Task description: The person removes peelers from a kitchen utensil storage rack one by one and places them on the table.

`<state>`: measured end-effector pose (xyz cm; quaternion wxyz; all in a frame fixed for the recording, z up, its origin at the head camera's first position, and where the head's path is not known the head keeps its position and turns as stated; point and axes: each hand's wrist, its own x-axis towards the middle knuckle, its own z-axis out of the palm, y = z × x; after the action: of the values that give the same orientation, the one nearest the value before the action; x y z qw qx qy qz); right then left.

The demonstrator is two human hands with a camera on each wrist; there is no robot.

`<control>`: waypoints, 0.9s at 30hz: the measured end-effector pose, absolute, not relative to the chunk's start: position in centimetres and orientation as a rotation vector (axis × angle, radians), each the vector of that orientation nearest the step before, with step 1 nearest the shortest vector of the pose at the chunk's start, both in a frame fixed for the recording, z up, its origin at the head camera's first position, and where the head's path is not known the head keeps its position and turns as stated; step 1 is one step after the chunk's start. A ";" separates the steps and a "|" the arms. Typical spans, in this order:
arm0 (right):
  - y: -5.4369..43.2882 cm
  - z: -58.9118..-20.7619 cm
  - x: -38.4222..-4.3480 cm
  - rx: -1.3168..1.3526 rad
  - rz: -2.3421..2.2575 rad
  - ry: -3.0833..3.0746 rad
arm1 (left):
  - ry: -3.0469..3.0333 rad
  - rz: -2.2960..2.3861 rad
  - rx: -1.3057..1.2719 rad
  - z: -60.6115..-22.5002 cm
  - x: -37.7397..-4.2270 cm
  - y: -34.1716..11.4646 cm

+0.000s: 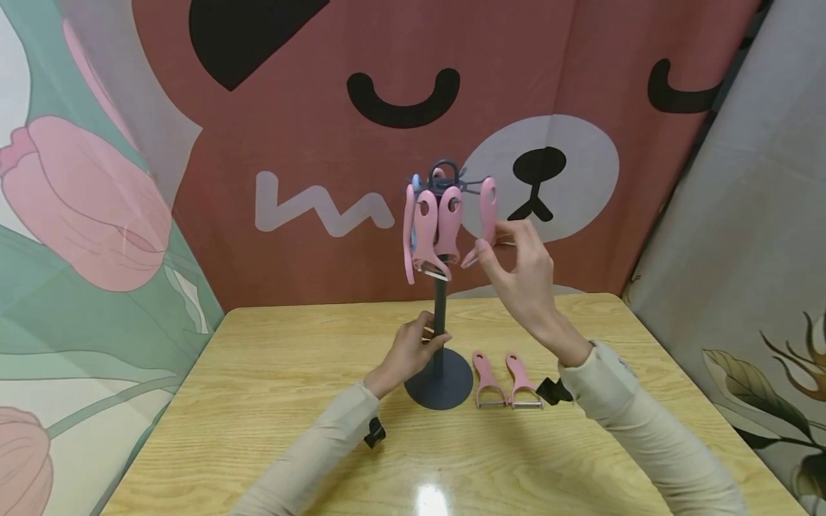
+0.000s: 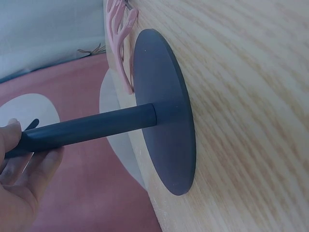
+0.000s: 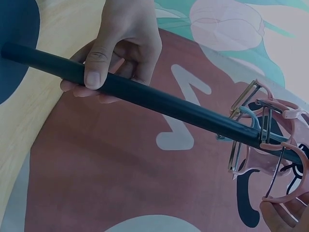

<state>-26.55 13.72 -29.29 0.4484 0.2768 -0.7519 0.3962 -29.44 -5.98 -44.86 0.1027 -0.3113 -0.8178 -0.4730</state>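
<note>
A dark rotating-style stand has a pole (image 1: 440,308), a round base (image 1: 422,390) and hooks at its top. My left hand (image 1: 408,350) grips the pole above the base, thumb and fingers around it, as the left wrist view also shows. High on the right, my right hand (image 1: 525,276) pinches a pink peeler (image 1: 488,204) near its head; the handle's hole is at the end of a right-hand hook. Other pink peelers (image 1: 426,226) hang from the stand, with a blue peeler (image 1: 416,184) partly hidden among them. In the right wrist view, right fingertips (image 3: 275,212) touch the peeler's head.
Two pink peelers, one at left (image 1: 482,367) and one at right (image 1: 516,367), lie side by side on the wooden table (image 1: 258,401), just right of the base. A printed curtain (image 1: 297,129) hangs behind the table's back edge.
</note>
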 end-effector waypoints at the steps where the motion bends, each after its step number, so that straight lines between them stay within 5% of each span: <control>1: 13.7 -29.3 -26.6 0.684 0.982 -1.859 | -2.413 -1.397 -0.920 -44.9 -29.4 -6.0; 27: 14.6 -30.3 -26.4 0.704 0.972 -1.869 | -2.414 -1.394 -0.905 -44.8 -29.4 -6.0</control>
<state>-26.43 14.63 -30.31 0.4440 0.2842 -0.7540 0.3919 -29.38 -5.99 -44.77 0.1053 -0.3071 -0.8190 -0.4731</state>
